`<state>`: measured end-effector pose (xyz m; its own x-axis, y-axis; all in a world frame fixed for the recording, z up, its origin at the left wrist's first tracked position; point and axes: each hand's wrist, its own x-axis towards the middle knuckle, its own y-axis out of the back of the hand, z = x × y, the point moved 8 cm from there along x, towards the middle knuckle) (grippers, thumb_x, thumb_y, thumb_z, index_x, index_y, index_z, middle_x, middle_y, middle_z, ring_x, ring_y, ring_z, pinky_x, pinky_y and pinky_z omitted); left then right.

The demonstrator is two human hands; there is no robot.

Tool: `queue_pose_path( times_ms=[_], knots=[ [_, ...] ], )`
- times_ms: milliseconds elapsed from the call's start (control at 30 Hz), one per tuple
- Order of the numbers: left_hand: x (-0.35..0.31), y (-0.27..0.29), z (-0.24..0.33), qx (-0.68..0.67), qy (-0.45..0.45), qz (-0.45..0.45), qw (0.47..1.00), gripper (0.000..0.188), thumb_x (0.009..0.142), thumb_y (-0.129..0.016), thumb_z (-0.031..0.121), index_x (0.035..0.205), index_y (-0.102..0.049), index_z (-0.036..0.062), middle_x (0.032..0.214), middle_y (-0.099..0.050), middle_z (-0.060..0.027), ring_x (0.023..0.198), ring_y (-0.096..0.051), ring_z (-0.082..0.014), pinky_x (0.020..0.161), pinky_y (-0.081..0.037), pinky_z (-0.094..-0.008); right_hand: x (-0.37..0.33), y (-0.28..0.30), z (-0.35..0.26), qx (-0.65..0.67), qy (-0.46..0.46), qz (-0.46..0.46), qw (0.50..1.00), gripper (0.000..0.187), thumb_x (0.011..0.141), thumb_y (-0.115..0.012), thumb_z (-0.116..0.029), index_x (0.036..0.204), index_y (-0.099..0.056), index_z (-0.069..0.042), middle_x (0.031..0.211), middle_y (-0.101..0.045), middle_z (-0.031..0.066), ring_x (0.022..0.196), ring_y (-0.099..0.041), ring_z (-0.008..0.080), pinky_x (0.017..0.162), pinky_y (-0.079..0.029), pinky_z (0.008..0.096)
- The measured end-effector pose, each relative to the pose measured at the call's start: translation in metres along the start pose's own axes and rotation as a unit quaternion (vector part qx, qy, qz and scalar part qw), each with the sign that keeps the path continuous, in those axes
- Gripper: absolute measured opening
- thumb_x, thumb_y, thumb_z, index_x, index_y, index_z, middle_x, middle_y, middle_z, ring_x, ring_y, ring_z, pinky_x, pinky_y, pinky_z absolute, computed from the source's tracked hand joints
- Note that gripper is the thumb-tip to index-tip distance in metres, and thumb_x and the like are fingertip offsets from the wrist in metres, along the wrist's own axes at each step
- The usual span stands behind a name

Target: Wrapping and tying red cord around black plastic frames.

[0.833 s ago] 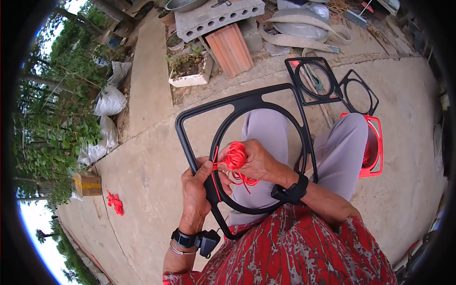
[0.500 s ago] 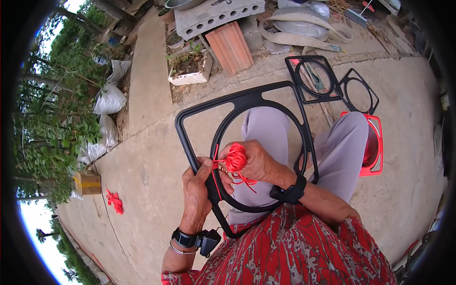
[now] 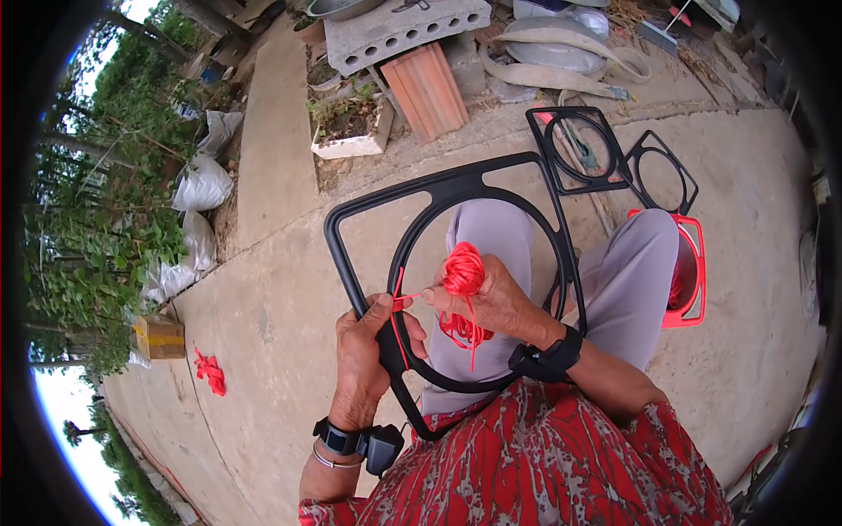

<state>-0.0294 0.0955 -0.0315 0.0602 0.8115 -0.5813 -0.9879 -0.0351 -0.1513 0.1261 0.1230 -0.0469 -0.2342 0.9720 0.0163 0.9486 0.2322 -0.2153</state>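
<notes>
A black frame point(image 3: 456, 175), square outside with a large round ring inside, rests against my lap. My left hand point(image 3: 364, 346) grips the left side of its ring, thumb on top. Red cord point(image 3: 400, 329) lies along the ring there and is wrapped round it by my thumb. In my right hand point(image 3: 495, 302) is a wound bundle of red cord point(image 3: 464, 269), with loose loops hanging below. A short taut length of cord runs between the bundle hand and the ring. The right fingertips are pinched on it.
Two more black frames point(image 3: 579, 186) lie on the concrete ahead to the right. A red frame-like container point(image 3: 699, 272) stands beside my right knee. To the left are a scrap of red material point(image 3: 210, 373) and a cardboard box point(image 3: 160, 337). A planter point(image 3: 355, 145) and concrete block point(image 3: 408, 35) stand ahead.
My right hand has moved right with the cord bundle, away from the ring, drawing the cord out straight. My left hand and the black frame stay nearly where they were.
</notes>
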Motion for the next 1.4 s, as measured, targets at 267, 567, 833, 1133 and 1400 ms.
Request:
queue_pose_path(
  times_ms=[267,567,833,1133,1400],
  knots=[
    [0.002,-0.003,-0.003,-0.059,-0.021,-0.035,0.997,0.039,0.1,-0.046,0.031,0.102,-0.058,-0.0065,0.064,-0.062,-0.0158,0.047,-0.06,-0.0251,0.047,-0.052,-0.0347,-0.023,0.002,-0.012,-0.002,-0.006,0.004,1.0,0.028,0.087,-0.069,-0.017,0.067,-0.054,-0.005,0.06,-0.048,-0.0056,0.055,-0.044,0.0022,0.048,-0.037,0.0245],
    [0.007,0.001,-0.008,-0.088,-0.021,-0.034,0.995,0.04,0.099,-0.048,0.035,0.098,-0.056,-0.004,0.062,-0.062,-0.0163,0.046,-0.059,-0.0249,0.045,-0.051,-0.0345,-0.021,0.005,-0.003,0.002,-0.058,0.01,0.998,0.024,0.086,-0.067,-0.016,0.069,-0.055,-0.006,0.06,-0.047,-0.0051,0.056,-0.044,0.0029,0.048,-0.037,0.0253],
    [0.004,0.0,-0.002,-0.112,-0.046,-0.016,0.993,0.015,0.093,-0.058,0.015,0.092,-0.054,0.0005,0.062,-0.063,-0.018,0.043,-0.059,-0.0265,0.042,-0.05,-0.0354,-0.021,0.005,-0.003,-0.043,-0.097,0.005,0.994,0.023,0.085,-0.067,-0.017,0.07,-0.055,-0.004,0.06,-0.05,-0.0038,0.057,-0.047,0.0043,0.05,-0.04,0.0269],
    [-0.005,-0.001,0.01,-0.034,-0.099,-0.037,0.994,0.007,0.094,-0.054,0.008,0.092,-0.052,0.0015,0.067,-0.064,-0.0208,0.048,-0.063,-0.0259,0.043,-0.053,-0.0342,-0.03,0.037,-0.023,-0.131,-0.039,0.002,0.991,0.019,0.086,-0.065,-0.021,0.092,-0.058,-0.004,0.074,-0.054,-0.0009,0.069,-0.051,0.0061,0.059,-0.043,0.0264],
    [0.012,0.006,0.016,-0.046,-0.043,-0.058,0.996,0.004,0.088,-0.06,0.004,0.087,-0.06,0.0,0.078,-0.069,-0.0176,0.066,-0.068,-0.0234,0.06,-0.057,-0.0336,-0.073,0.076,-0.02,-0.061,-0.237,-0.071,0.967,0.025,0.086,-0.064,-0.015,0.107,-0.056,-0.003,0.09,-0.055,-0.0019,0.08,-0.052,0.0064,0.072,-0.046,0.0242]
  ],
)
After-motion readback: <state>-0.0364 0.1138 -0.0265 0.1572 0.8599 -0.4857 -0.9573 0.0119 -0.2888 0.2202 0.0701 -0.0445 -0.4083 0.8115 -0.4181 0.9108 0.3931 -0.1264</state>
